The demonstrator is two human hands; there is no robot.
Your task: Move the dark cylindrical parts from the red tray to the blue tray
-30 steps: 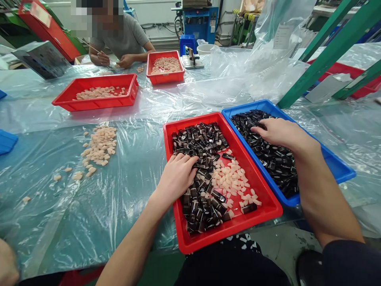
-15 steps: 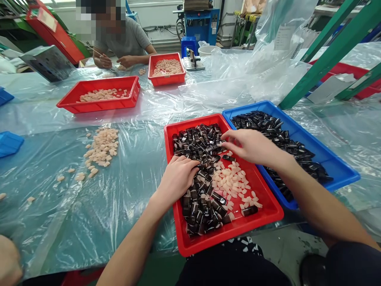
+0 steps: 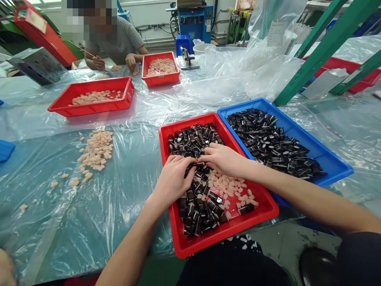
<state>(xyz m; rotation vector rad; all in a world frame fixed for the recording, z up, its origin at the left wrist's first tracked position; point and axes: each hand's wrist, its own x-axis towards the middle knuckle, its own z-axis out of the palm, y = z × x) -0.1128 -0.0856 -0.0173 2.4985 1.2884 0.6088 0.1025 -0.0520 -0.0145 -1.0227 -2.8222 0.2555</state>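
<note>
Over the red tray (image 3: pixel 264 206) my two hands meet. My left hand (image 3: pixel 174 178) is closed, thumb against fingers, on a small glossy black piece (image 3: pixel 197 164). My right hand (image 3: pixel 224 159) pinches at the other end of that piece, its fingertips partly hidden. Below them lies a heap of similar black pieces (image 3: pixel 196 216), short and tube-like. Pale flat oval bits (image 3: pixel 228 184) are scattered on the tray's right side. Beside it, on the right, stands a blue tray (image 3: pixel 330 167) holding many black pieces (image 3: pixel 268 147).
A pile of pale ovals (image 3: pixel 97 149) lies on the plastic-covered table at left. Two more red trays (image 3: pixel 92 107) with pale ovals stand farther back. Across the table sits a co-worker (image 3: pixel 119 43). Green posts (image 3: pixel 321 49) rise at right, near crumpled clear plastic (image 3: pixel 253 73).
My right hand has moved left from the tray's right side to meet my left hand at a black piece. The co-worker's one hand has shifted toward the far red tray. The view has shifted slightly.
</note>
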